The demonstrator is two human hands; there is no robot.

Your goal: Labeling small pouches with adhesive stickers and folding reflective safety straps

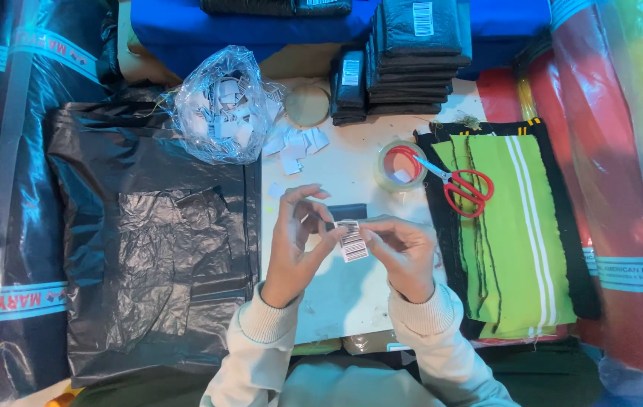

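Overhead, both hands' fingers pinch a barcode sticker [351,241] — above a cluttered white table [344,290].

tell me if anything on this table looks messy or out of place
A few loose white labels lie scattered on the table beside the clear bag of labels, as if spilled. The red scissors lie half on the tape roll, half on the green cloth. Both hands pinch one barcode label.
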